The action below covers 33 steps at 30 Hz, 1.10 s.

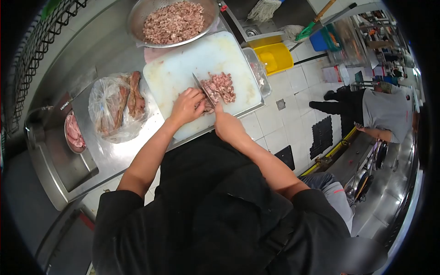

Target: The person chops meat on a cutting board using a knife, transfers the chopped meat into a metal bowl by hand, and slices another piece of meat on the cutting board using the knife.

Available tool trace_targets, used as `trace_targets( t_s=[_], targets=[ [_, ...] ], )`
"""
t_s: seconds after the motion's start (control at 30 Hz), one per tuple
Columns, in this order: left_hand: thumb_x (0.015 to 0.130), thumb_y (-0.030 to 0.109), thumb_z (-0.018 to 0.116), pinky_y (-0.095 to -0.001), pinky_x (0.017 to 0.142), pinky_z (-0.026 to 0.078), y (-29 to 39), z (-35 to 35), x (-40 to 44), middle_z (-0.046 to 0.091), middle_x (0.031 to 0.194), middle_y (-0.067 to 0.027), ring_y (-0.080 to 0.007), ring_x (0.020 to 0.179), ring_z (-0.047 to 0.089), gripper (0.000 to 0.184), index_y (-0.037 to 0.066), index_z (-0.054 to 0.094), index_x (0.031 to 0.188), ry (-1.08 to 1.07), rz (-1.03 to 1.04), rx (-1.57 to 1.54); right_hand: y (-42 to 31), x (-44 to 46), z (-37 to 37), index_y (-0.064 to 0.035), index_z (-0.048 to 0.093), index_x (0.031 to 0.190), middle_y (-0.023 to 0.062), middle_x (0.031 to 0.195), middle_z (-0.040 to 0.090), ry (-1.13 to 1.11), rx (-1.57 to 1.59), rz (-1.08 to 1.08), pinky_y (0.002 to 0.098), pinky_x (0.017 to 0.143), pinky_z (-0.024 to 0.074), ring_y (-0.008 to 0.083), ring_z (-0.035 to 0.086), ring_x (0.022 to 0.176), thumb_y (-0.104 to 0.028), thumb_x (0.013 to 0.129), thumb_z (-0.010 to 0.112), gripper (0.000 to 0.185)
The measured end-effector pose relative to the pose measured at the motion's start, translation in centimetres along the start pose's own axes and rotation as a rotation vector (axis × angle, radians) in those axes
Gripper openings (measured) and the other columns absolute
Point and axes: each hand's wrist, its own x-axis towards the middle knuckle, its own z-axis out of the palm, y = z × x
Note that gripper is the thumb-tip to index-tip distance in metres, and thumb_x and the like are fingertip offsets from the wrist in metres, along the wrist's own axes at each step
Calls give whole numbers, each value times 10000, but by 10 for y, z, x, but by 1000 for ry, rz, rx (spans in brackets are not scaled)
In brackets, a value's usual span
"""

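We've got chopped meat (223, 86) on the board (183, 66) by the worktop's (104, 158) near edge and more filling the bowl (135, 25), our right grip (225, 123) closed round the knife (203, 89), our left grip (188, 107) curled, closure unclear, over seemingly uncut meat (207, 110).

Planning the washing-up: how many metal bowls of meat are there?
2: large bowl beyond the cutting board, smaller bowl in the sink at left. Others may be hidden.
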Motion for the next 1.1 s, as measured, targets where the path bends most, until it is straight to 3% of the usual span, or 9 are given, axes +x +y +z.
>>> trace_targets(
  t_s=[0.13,0.37,0.43,0.6,0.7,0.8,0.93,1.07,1.1],
  targets=[
    [858,109,703,-431,894,504,1,0,-2,663,1054,-120,-336,1013,613,168,11,685,993,-3,-15,-36,3,42,7,52,441,1177,344,937,684,134,123,-78,615,785,518,518,676,886,-73,917,504,296],
    [885,113,695,-410,942,494,2,-21,3,672,1068,-118,-321,1030,615,144,21,696,995,116,-46,-18,-19,25,-56,104,470,1131,363,954,680,-57,34,-79,574,838,526,524,674,938,-50,910,493,270],
    [882,103,695,-408,930,501,2,-24,2,674,1073,-116,-318,1034,614,137,30,697,997,-66,-58,-113,-31,11,-63,122,446,1165,378,968,678,-163,78,-9,572,851,527,526,676,962,-44,908,495,311],
    [867,96,698,-409,897,512,-10,-13,-6,676,1066,-115,-316,1029,617,145,24,694,993,-26,12,-67,-21,11,6,108,403,1215,366,934,679,-84,25,100,591,836,518,531,674,936,-38,913,493,347],
    [856,91,700,-408,892,516,-8,-13,-8,680,1061,-117,-318,1016,621,149,20,692,988,-37,23,-53,-3,53,17,83,443,1208,358,945,682,150,133,-102,592,842,516,532,668,947,-22,920,481,309],
    [851,80,697,-410,892,520,-8,-15,-8,684,1061,-118,-322,1003,624,145,20,692,983,-38,41,-48,-27,20,-21,83,456,1192,359,931,680,12,119,-19,604,816,514,527,672,917,-4,915,477,291],
    [837,94,697,-386,846,536,-12,-10,-10,689,1018,-77,-287,966,626,137,37,703,962,32,85,5,-29,21,23,102,442,1168,388,887,652,78,94,78,602,841,495,544,654,937,-5,884,500,309],
    [824,86,704,-391,854,536,-14,-11,-8,684,1035,-88,-299,972,624,157,28,699,970,27,120,-21,-16,30,-1,116,432,1147,392,885,654,53,193,-56,624,806,489,560,653,884,-39,900,495,299],
    [825,70,706,-395,863,533,-13,-11,-8,681,1028,-103,-311,975,626,156,24,693,973,25,106,-15,-29,10,-10,118,431,1143,392,872,650,44,196,-3,619,788,489,562,648,869,-36,900,497,295]
  ],
)
